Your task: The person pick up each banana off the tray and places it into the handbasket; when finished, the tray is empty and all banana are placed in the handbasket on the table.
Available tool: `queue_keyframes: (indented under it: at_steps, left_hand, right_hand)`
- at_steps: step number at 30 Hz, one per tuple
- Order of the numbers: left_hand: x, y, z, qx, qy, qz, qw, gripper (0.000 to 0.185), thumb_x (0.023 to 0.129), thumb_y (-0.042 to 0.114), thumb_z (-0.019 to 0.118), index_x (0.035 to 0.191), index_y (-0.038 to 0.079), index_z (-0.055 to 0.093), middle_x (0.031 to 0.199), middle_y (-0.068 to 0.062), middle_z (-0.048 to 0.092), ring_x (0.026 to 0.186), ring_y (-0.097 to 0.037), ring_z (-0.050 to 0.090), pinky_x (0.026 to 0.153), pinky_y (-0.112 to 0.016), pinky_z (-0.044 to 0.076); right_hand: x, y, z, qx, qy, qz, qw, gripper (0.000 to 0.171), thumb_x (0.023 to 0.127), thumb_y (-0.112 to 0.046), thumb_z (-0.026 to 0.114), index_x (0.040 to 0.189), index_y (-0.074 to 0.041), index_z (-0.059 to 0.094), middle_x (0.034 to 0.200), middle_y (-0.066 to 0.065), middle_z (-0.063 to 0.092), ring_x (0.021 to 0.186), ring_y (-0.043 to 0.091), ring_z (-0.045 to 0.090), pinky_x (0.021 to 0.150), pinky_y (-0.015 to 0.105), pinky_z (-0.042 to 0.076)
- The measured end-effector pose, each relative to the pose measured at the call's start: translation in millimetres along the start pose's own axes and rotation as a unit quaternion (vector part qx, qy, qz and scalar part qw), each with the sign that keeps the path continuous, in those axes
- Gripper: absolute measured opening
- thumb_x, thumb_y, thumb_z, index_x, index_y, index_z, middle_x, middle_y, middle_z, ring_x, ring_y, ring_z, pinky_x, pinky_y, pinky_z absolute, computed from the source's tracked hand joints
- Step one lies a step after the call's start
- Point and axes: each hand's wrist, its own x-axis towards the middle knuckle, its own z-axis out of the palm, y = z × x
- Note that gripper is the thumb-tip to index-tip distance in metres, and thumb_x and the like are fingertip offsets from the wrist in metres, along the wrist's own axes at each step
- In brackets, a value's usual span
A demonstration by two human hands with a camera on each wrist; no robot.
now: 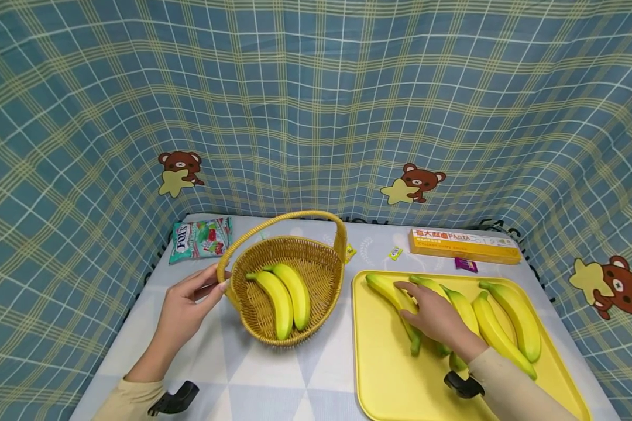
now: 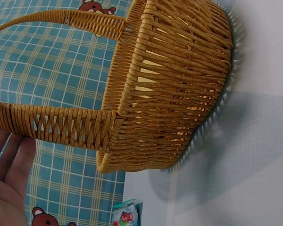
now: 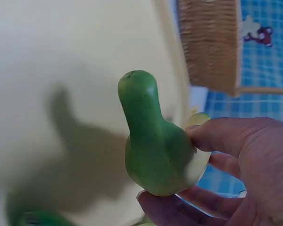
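My left hand (image 1: 181,307) pinches one side of the arched handle of a wicker basket (image 1: 321,286), thumb on one face and fingers behind it. Two yellow bananas (image 1: 276,298) lie side by side inside the basket. In the left wrist view the woven side of the basket (image 2: 170,75) and its handle show close up. Over the left part of a yellow tray (image 1: 379,374), my right hand (image 1: 437,316) grips a banana (image 1: 387,289) around its middle. The right wrist view shows that banana's green end (image 3: 144,113) and its shadow on the tray. Several other bananas (image 1: 518,321) lie in the tray.
Behind the tray lies a yellow pasta box (image 1: 463,245), with a purple wrapped candy (image 1: 466,265) and a small yellow-green one (image 1: 395,253) near it. A teal candy bag (image 1: 200,238) sits at the back left. Plaid cloth (image 1: 316,117) hangs around the table.
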Motion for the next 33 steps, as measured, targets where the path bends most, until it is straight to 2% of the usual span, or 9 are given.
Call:
queue_keyframes:
  at_steps: [9,15,22,29,33]
  left_hand:
    - [-1.2,-2.9,-1.3,0.007,0.004,-0.001,1.0,0.041,0.095,0.0,0.071,0.136,0.005,0.066,0.114,-0.012,0.072,0.103,0.0,0.065,0.085,-0.014,0.056]
    - [-1.9,-4.2,-1.6,0.008,0.002,0.002,1.0,0.042,0.095,0.0,0.07,0.136,0.004,0.065,0.115,-0.011,0.072,0.103,0.001,0.064,0.086,-0.014,0.056]
    - [-2.6,-4.1,-1.8,0.001,0.005,0.005,1.0,0.043,0.094,-0.001,0.07,0.136,0.006,0.066,0.116,-0.011,0.072,0.103,0.001,0.065,0.086,-0.014,0.056]
    - [-2.9,-5.2,-0.4,0.006,0.002,0.007,1.0,0.043,0.094,-0.001,0.071,0.136,0.007,0.066,0.116,-0.011,0.072,0.103,0.001,0.065,0.085,-0.014,0.056]
    - [-3.5,-5.9,0.8,0.013,0.002,0.006,0.9999,0.043,0.094,0.0,0.072,0.137,0.006,0.065,0.117,-0.011,0.072,0.103,0.001,0.065,0.085,-0.013,0.056]
  right_hand:
    - [4,-54,-34,0.043,0.001,-0.051,0.998,0.062,0.093,-0.028,0.075,0.151,-0.019,0.052,0.141,0.008,0.06,0.096,0.017,0.065,0.075,0.034,0.057]
    - [23,-98,-40,0.073,-0.014,-0.1,0.992,0.062,0.095,-0.03,0.074,0.151,-0.023,0.051,0.139,0.003,0.06,0.099,0.015,0.063,0.077,0.032,0.056]
    - [61,-140,-27,0.057,-0.024,-0.129,0.99,0.061,0.096,-0.031,0.072,0.152,-0.024,0.05,0.135,0.006,0.062,0.099,0.019,0.063,0.076,0.034,0.052]
    - [99,-162,-6,0.013,-0.039,-0.132,0.99,0.061,0.097,-0.029,0.07,0.153,-0.016,0.048,0.141,0.011,0.06,0.105,0.023,0.066,0.081,0.039,0.055]
    - [115,-166,7,-0.016,-0.055,-0.115,0.992,0.061,0.098,-0.028,0.071,0.152,-0.015,0.048,0.138,0.011,0.062,0.087,0.021,0.067,0.067,0.034,0.053]
